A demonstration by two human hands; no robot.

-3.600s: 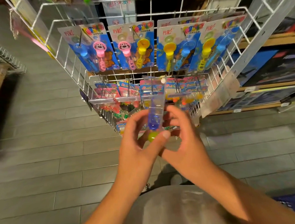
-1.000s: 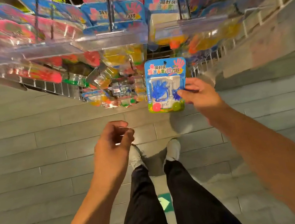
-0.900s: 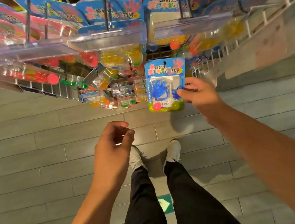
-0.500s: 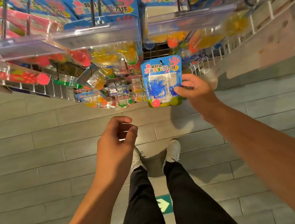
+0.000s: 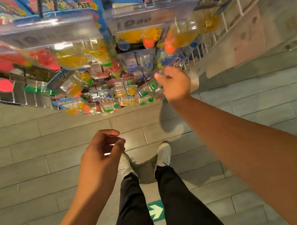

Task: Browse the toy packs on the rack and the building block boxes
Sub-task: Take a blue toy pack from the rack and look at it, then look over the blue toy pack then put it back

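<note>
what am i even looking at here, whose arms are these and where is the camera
The camera sits on a person's head and looks forward and down, so you see their own arms, black trousers and white shoes above a grey tiled floor with a green arrow sticker. No machine is involved, only two bare hands. Overhead hangs a wire rack crowded with toy packs: clear blisters on blue cards holding yellow, red, green and blue pieces. The right hand reaches up to the packs on the rack's lower rows; the picture is too blurred to tell whether it grips one. The left hand hovers lower with loosely curled fingers, holding nothing.
</note>
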